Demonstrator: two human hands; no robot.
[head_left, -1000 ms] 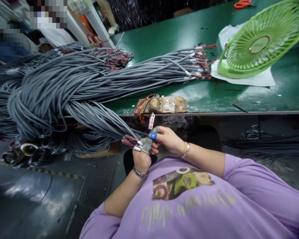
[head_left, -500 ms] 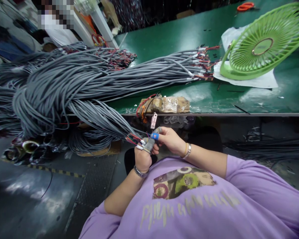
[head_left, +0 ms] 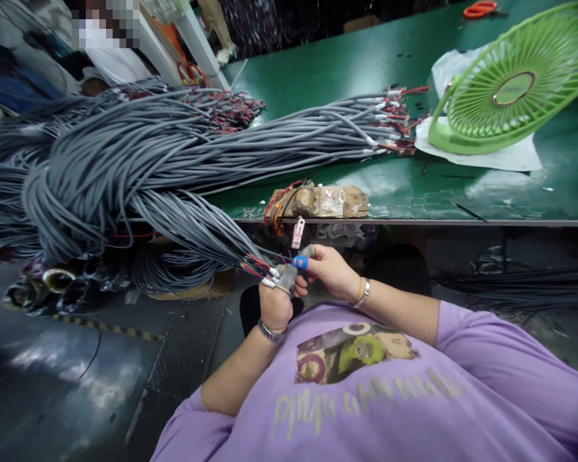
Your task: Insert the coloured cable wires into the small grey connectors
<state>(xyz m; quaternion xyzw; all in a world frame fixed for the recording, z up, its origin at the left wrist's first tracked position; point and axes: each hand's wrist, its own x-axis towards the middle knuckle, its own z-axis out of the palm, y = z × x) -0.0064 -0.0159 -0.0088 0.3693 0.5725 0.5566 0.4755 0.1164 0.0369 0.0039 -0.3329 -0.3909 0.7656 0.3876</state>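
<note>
Grey cables (head_left: 200, 224) hang over the bench's front edge, their stripped ends showing thin coloured wires (head_left: 256, 264) and white wrapping. My left hand (head_left: 275, 301) is closed around cable ends just below the bench edge; its thumb and fingers wear grey finger covers. Close beside it on the right, my right hand (head_left: 330, 269) pinches at the thin wires of one cable. A blue wrap (head_left: 300, 262) and a grey cover are on its fingers. What lies exactly between the right fingertips is too small to make out.
On the green bench (head_left: 318, 70) lie a large grey cable bundle (head_left: 279, 141), a green fan (head_left: 515, 86) on white plastic, and orange-handled scissors (head_left: 480, 9). A wooden block (head_left: 349, 201) with red and black wires sits at the front edge. Coiled cable (head_left: 173, 276) rests below.
Both hands stay at nearly the same spot, with only slight finger movement at the wires. The view has shifted a little.
</note>
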